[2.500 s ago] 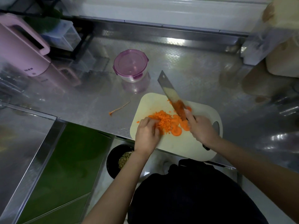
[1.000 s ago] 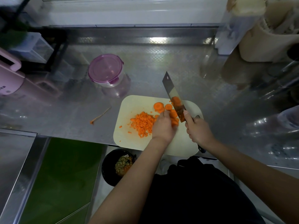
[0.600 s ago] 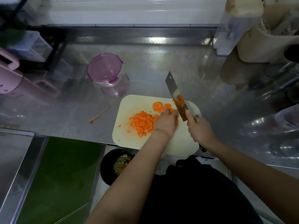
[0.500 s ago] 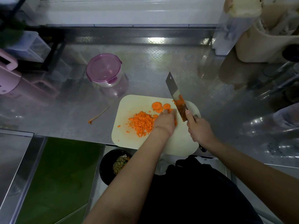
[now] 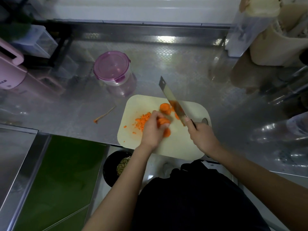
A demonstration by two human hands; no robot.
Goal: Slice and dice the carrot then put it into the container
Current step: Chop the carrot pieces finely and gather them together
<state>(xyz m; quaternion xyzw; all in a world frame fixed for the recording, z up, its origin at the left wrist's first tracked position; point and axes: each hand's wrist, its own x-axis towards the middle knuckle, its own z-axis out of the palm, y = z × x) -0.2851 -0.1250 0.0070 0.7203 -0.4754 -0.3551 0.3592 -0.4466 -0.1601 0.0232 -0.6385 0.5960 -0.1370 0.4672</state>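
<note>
Carrot slices point(image 5: 164, 121) pinched by L hand point(image 5: 152, 130); R hand point(image 5: 201, 135) grips knife point(image 5: 173, 104); risk: blade close to fingertips, could nick them.

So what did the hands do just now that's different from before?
The left hand took hold of a few slices and pulled them left, away from the knife and closer to the diced pile. The right hand still grips the knife with its blade lifted. The pile, the board and the closed container stayed where they were.
</note>
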